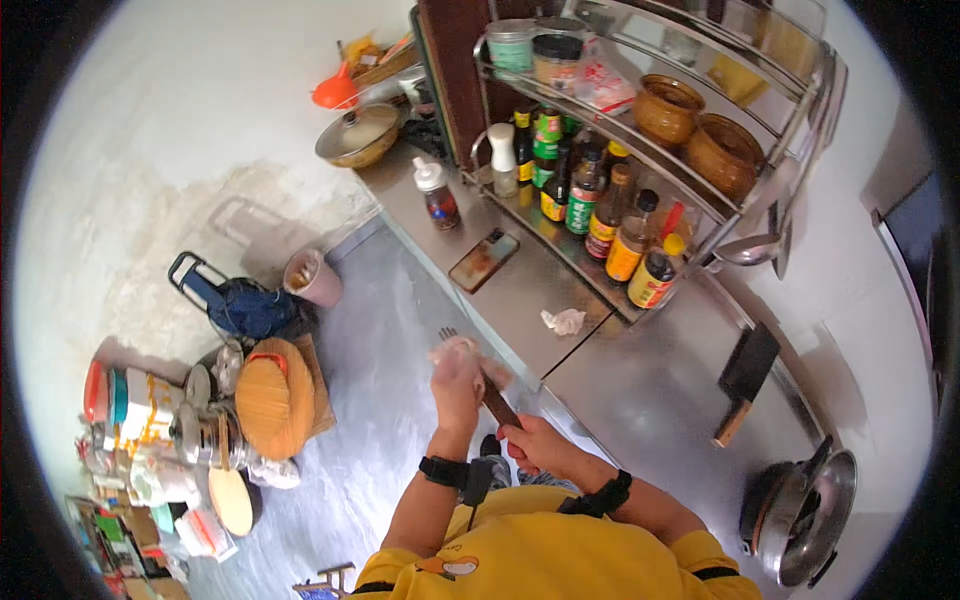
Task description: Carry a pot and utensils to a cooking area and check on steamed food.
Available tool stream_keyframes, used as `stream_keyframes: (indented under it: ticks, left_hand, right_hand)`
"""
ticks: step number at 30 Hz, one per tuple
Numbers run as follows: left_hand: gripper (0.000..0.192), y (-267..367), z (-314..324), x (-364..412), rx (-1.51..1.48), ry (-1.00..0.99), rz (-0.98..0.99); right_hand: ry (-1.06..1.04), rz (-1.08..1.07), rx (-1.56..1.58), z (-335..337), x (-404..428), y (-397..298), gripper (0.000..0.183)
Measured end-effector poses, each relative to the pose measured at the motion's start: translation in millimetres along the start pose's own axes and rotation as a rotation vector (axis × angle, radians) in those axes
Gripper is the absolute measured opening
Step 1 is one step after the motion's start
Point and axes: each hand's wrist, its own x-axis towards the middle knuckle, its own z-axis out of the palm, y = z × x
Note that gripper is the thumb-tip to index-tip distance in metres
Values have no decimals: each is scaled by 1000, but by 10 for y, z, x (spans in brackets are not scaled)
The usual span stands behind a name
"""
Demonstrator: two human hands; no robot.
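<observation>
My right hand (544, 448) grips the brown handle (498, 403) of a long utensil, held tilted in front of my body. Fork-like tines (448, 333) show past my left hand (455, 386) and look to be its far end. Crumpled pale tissue (454, 352) is wrapped in my left hand around the utensil's upper part; blur and the fingers hide most of that part. Both hands are over the floor beside the steel counter (637, 390). Another crumpled white tissue (564, 322) lies on the counter, near a phone (484, 260).
A metal rack (607, 112) holds sauce bottles (585, 199), jars and brown pots (725, 154). On the counter are a cleaver (748, 364), a pan (814, 517) and a squeeze bottle (437, 199). A bin (313, 277), a trolley (251, 307) and wooden lids (274, 397) stand left.
</observation>
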Motion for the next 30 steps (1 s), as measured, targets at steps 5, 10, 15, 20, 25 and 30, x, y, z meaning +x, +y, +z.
stream_keyframes:
  ticks: [5,10,15,20,25,30]
  left_hand:
    - [11,-79,-552,344,-99,231,194]
    - [8,161,-1130,559,-128,362,254]
    - [9,637,-2143,657,-315,436,386]
    - [25,388,-2211,333,-353,289,172]
    - [17,479,-1963,45,-468,44,112]
    - [5,629,-1983,75,-372,39,67]
  right_hand:
    - [-82,92,-98,165,116,5,17]
    - [-149,160,-164,387,349,-69,19]
    - [-162,136,-252,625,524,-232,31]
    - [-219,7,-257,908,1061,-414,29]
    - [-201,-10,-242,1243,1397,-564,23]
    - [-217,72,-248,1549,1703,-505,20]
